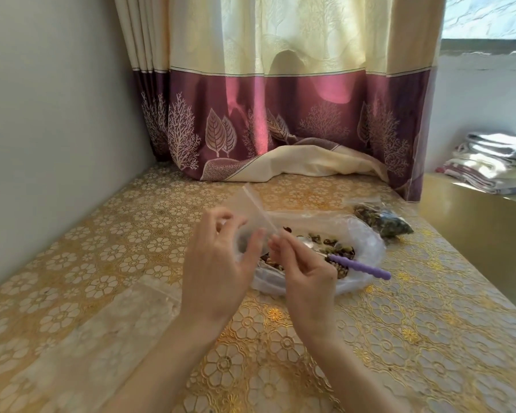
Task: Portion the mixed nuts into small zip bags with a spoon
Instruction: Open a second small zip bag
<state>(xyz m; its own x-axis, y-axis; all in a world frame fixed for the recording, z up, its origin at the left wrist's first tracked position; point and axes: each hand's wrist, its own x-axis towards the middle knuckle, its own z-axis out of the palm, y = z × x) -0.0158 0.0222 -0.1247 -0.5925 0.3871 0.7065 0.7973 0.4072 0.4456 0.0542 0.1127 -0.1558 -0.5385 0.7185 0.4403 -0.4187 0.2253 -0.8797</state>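
Observation:
A small clear zip bag [251, 211] is held up above the table by both hands. My left hand [218, 263] grips its left side, and my right hand [304, 274] pinches its zip edge at the lower right. The bag looks tilted, and a few dark nuts seem to lie at its bottom. Behind the hands lies a large open plastic bag [367, 242] of mixed nuts [334, 247]. A spoon with a purple handle [361, 267] rests in it, handle pointing right. A filled small zip bag [382, 223] lies at the far right.
The table [102, 278] carries a gold floral cover. A grey wall runs along the left, and a cream and purple curtain [280, 114] drapes onto the far edge. Folded cloths [489, 162] sit on a lower surface to the right.

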